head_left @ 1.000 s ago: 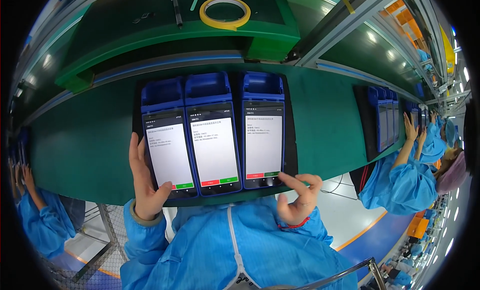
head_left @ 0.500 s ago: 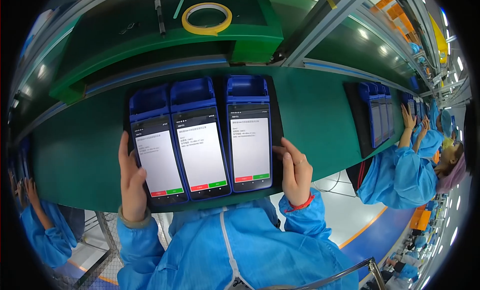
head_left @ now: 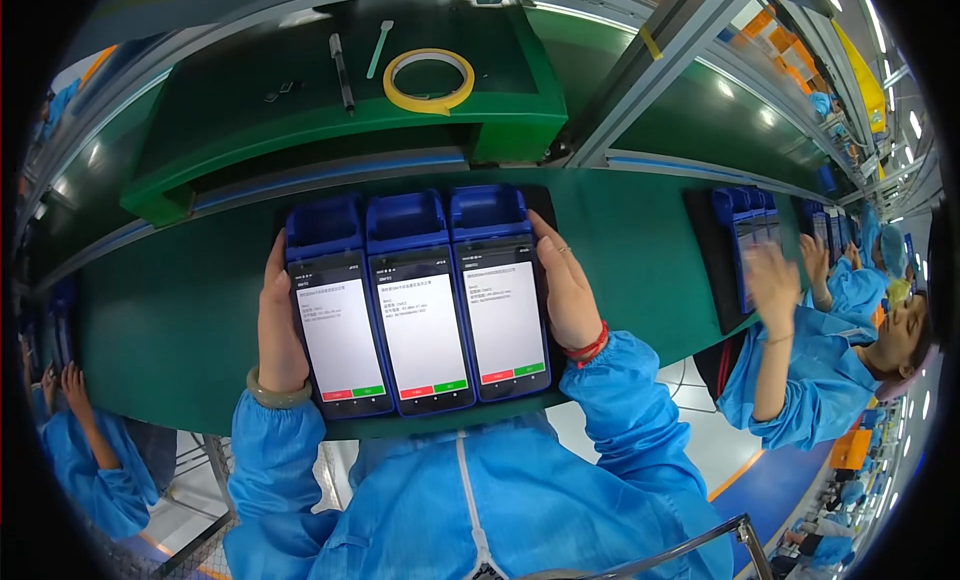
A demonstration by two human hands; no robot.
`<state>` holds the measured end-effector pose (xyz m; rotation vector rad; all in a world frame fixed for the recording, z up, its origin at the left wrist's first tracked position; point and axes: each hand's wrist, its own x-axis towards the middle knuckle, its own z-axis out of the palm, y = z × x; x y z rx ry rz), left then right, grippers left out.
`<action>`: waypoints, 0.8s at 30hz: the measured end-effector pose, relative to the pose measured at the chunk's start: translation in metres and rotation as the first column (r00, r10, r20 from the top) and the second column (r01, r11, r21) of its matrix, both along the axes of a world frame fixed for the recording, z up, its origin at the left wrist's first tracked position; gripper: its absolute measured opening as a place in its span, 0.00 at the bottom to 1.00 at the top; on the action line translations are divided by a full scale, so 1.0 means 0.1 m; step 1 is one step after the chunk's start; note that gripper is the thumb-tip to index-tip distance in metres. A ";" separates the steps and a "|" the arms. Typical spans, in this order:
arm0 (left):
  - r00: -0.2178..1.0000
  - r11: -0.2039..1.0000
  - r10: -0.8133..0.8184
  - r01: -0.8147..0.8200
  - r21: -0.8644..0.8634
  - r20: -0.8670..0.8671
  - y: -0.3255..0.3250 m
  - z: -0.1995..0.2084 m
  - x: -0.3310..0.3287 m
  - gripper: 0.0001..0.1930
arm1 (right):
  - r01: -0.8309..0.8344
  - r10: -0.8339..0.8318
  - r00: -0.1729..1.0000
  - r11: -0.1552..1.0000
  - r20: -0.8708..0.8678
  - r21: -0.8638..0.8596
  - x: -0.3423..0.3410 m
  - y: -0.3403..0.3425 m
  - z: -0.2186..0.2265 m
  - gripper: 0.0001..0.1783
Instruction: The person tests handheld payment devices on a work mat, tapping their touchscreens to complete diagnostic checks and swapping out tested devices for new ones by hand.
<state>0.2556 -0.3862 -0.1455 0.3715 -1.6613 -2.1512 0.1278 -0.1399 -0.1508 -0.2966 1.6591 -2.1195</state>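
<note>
Three blue handheld payment terminals, the left one [head_left: 345, 330], the middle one [head_left: 424, 325] and the right one [head_left: 503, 315], lie side by side, screens up. Each screen is lit white with a red and a green button at its lower end. My left hand [head_left: 284, 325] is closed along the outer side of the left terminal. On the other side my right hand [head_left: 568, 290] grips the right terminal's outer edge, thumb by its upper corner. Together the hands press the row so its members touch. Below them is a black mat [head_left: 541, 202], mostly covered.
A green raised shelf [head_left: 330, 140] behind the terminals carries a roll of yellow tape [head_left: 388, 85], a marker pen [head_left: 342, 75] and a pale green stick [head_left: 379, 50]. Rightward along the green bench [head_left: 640, 270], more terminals [head_left: 752, 215] lie near a co-worker [head_left: 800, 370].
The right terminal has moved left against the middle one, closing the gap. My right hand has moved up along its side. My left hand now lies closer round the left terminal. The right-hand co-worker's hand rose.
</note>
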 end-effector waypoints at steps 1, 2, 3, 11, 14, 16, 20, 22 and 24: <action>1.000 1.000 -0.001 0.001 0.002 -0.003 0.01 0.01 0.00 0.32 | 0.005 -0.005 1.000 0.999 -0.002 -0.035 -0.01 -0.02 -0.05 0.26; 1.000 1.000 -0.008 0.008 0.027 -0.019 0.01 0.01 -0.01 0.32 | 0.005 -0.005 1.000 0.999 -0.004 -0.034 -0.02 -0.03 -0.06 0.26; 0.999 0.998 -0.015 0.016 0.052 -0.035 0.00 0.01 -0.01 0.32 | 0.018 -0.018 1.000 0.999 0.007 -0.036 -0.02 -0.04 -0.07 0.26; 0.981 0.979 0.032 0.008 -0.206 0.191 -0.11 -0.07 0.15 0.31 | 0.043 0.022 0.972 0.962 -0.233 0.271 0.04 0.15 -0.04 0.20; 0.983 0.936 0.052 0.014 -0.352 0.178 -0.13 -0.03 0.34 0.29 | 0.301 -0.015 0.844 0.840 -0.536 0.450 0.21 0.39 -0.08 0.14; 0.975 0.816 0.190 -0.092 -0.570 0.114 -0.24 -0.12 0.49 0.28 | 0.546 0.035 0.659 0.664 -0.751 0.511 0.31 0.50 -0.03 0.15; 0.968 0.834 0.211 -0.108 -0.541 0.132 -0.27 -0.18 0.52 0.26 | 0.455 -0.010 0.804 0.655 -0.594 0.604 0.38 0.66 -0.17 0.18; 0.976 0.764 0.172 -0.044 -0.644 0.137 -0.20 -0.20 0.53 0.26 | 0.366 0.013 0.855 0.694 -0.519 0.621 0.36 0.61 -0.17 0.20; 0.976 0.847 0.170 -0.074 -0.526 0.136 -0.16 -0.13 0.52 0.27 | 0.352 -0.173 0.907 0.814 -0.385 0.463 0.33 0.58 -0.19 0.21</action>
